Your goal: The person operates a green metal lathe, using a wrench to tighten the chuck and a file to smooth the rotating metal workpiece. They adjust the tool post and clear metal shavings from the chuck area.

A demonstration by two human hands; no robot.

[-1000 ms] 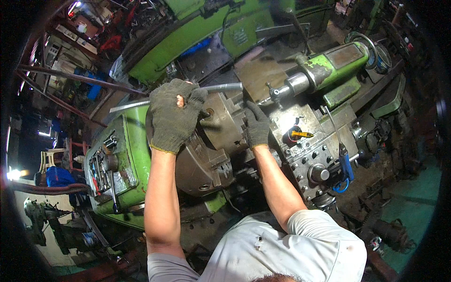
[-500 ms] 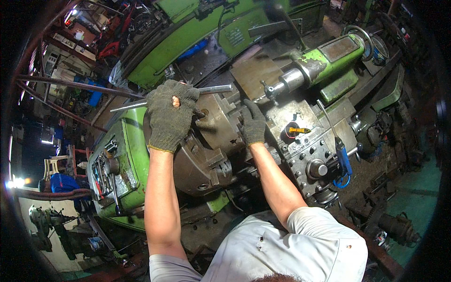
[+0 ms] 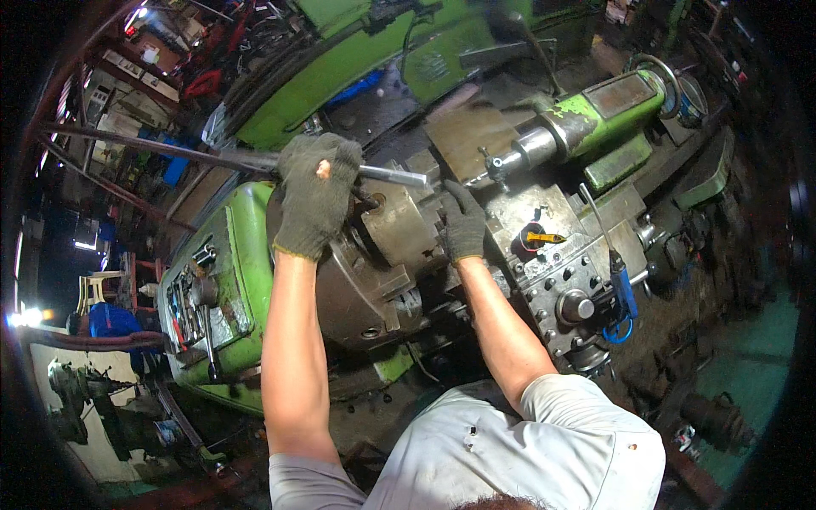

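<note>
My left hand [image 3: 320, 195], in a dark knit glove with a hole on its back, is closed round the steel cross bar [image 3: 393, 175] of a chuck key. The key's shank sits at a socket in the big lathe chuck [image 3: 404, 225], just below the bar. Against the chuck's right face, by its jaws, is my gloved right hand [image 3: 463, 223]. Its fingers curl toward the centre of that face, and what they grip is hidden. A drill bit [image 3: 478, 181] in the tailstock points at this hand from the right.
The green tailstock [image 3: 608, 110] stands at the far right. Right of my right hand, a yellow-handled tool [image 3: 544, 238] lies on the carriage [image 3: 531, 212], near a blue-handled tool [image 3: 623, 293]. Several hand tools lie on the green headstock [image 3: 242, 272] at left.
The chuck key's bar has turned clockwise in my left hand's grip: its right end is lower and its left end higher. My right hand stays at the chuck face. The view has shifted slightly.
</note>
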